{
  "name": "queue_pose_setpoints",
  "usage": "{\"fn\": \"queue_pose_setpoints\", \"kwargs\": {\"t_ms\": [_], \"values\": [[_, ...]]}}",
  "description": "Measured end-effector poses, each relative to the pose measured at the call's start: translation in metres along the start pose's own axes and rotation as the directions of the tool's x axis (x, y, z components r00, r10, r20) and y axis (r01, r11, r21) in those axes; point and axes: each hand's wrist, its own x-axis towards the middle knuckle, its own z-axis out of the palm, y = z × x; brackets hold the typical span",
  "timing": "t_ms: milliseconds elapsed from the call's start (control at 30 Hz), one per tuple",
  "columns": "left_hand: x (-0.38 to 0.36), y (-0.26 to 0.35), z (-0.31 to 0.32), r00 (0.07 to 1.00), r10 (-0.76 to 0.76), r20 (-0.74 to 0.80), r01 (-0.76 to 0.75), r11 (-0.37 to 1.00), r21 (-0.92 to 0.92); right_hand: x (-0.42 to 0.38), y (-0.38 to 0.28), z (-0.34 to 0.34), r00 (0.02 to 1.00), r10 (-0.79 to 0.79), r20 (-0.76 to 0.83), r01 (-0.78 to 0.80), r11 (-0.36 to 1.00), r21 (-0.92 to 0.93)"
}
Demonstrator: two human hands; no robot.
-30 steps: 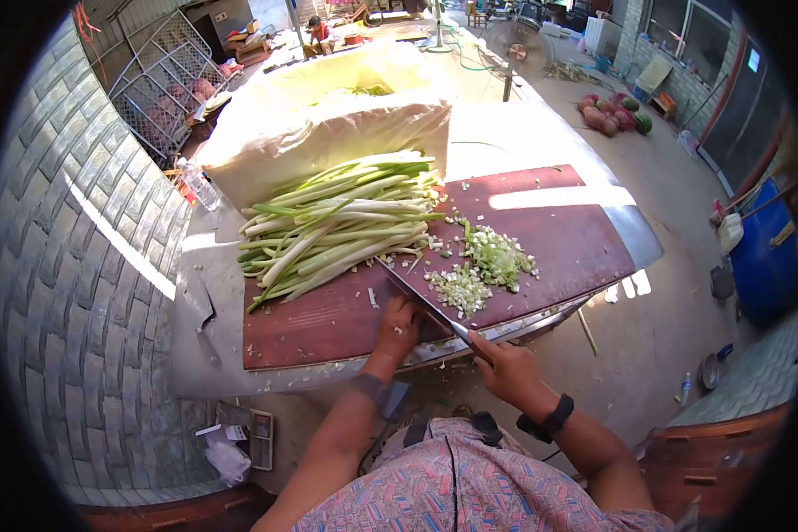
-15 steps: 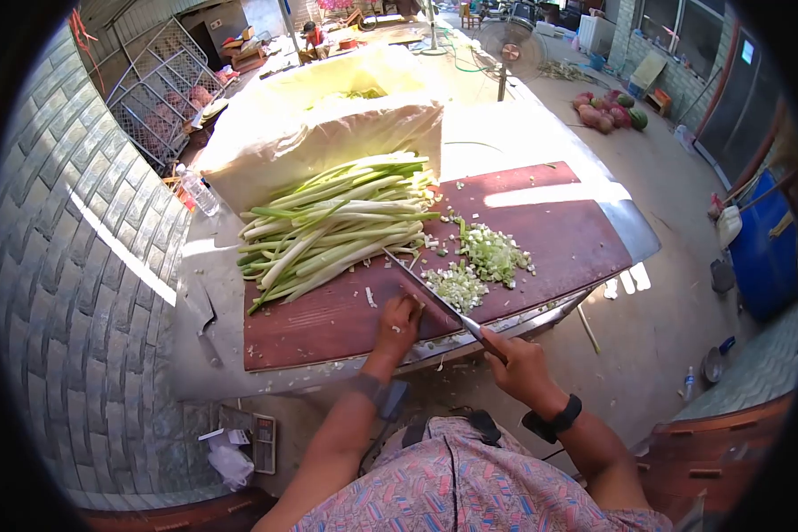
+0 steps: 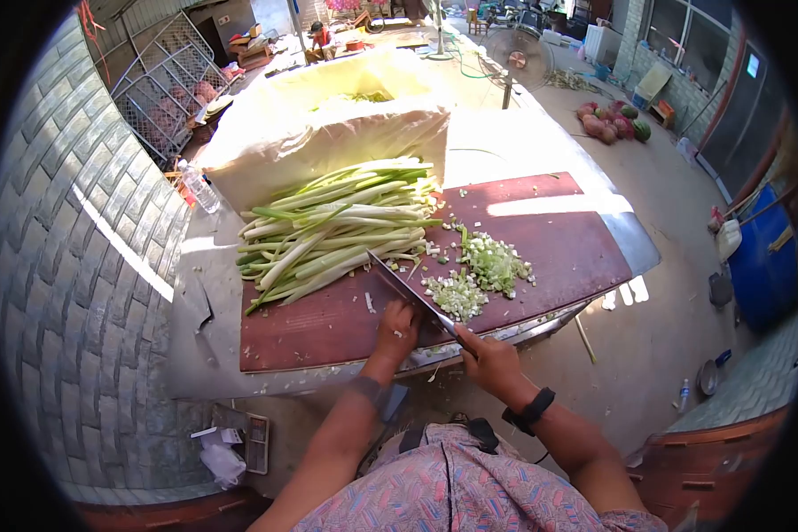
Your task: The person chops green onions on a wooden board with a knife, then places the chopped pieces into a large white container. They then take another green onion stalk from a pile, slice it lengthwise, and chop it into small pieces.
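Observation:
A dark red cutting board (image 3: 328,332) lies on the metal table. My right hand (image 3: 495,362) is wrapped round the handle of a large knife (image 3: 417,295), whose blade slants up and left over the board. Close against the blade's left side, my left hand (image 3: 399,326) has its fingers curled down near the board's front edge; whatever they may hold is hidden. Long green onions (image 3: 328,235) are heaped on the board's left half. Right of the blade sit chopped pieces (image 3: 488,266) in loose piles.
Behind the onions stands a large cloth-lined box (image 3: 337,137). A second knife (image 3: 206,310) and a plastic bottle (image 3: 199,188) are at the table's left. A fan (image 3: 516,60) stands beyond. Farther back is a person (image 3: 321,37). Brick wall at left.
The knife and my right hand have shifted left, bringing the blade closer to my left hand. My left hand stays nearly in place. The onion heap looks the same.

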Motion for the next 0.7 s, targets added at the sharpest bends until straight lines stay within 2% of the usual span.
{"fn": "queue_pose_setpoints", "kwargs": {"t_ms": [67, 133, 267, 333, 433, 500, 700], "values": [[-0.003, 0.001, -0.005, 1.000, 0.005, -0.018, -0.005, 1.000, 0.000, 0.001, 0.007, 0.006, 1.000, -0.003, -0.017, 0.003, 1.000, 0.021], [-0.001, 0.003, -0.010, 0.994, 0.100, -0.055, -0.104, 0.991, -0.078, -0.001, 0.012, 0.004, 0.999, 0.002, -0.041, -0.001, 0.999, 0.041], [-0.003, 0.010, -0.016, 0.996, 0.071, -0.059, -0.076, 0.993, -0.088, -0.018, 0.017, -0.014, 0.993, 0.062, -0.100, -0.055, 0.996, 0.075], [-0.003, 0.006, -0.015, 1.000, 0.018, 0.006, -0.018, 0.997, -0.074, -0.026, 0.006, -0.030, 0.990, 0.088, -0.110, -0.078, 0.992, 0.099], [-0.006, 0.008, -0.013, 0.997, -0.066, -0.028, 0.064, 0.995, -0.074, -0.035, -0.013, -0.048, 0.997, 0.067, -0.037, -0.065, 0.996, 0.054], [-0.006, 0.007, -0.011, 0.997, -0.065, -0.049, 0.060, 0.994, -0.087, -0.039, -0.015, -0.050, 1.000, -0.008, -0.025, 0.009, 0.999, 0.034], [-0.010, 0.000, -0.008, 0.998, -0.008, -0.064, 0.005, 0.999, -0.053, -0.029, -0.026, -0.053, 0.996, 0.004, 0.093, 0.003, 0.997, -0.075]]}}
